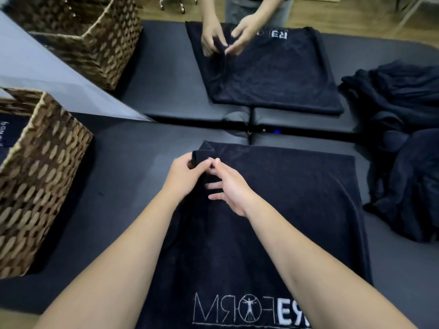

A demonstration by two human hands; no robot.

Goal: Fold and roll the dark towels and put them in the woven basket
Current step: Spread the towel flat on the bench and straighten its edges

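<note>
Both hands at towel corner

Dark towel spread flat, white logo at near edge, far-left corner lifted, woven basket at left

We see our left hand and right hand bare, without gloves, rings or watch; both forearms behind them are uncovered, no sleeve showing.

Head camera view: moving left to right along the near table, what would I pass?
Woven basket → left hand, gripping the rolled corner of the dark towel → right hand, its fingers resting on that towel → heap of unfolded dark towels.
</note>
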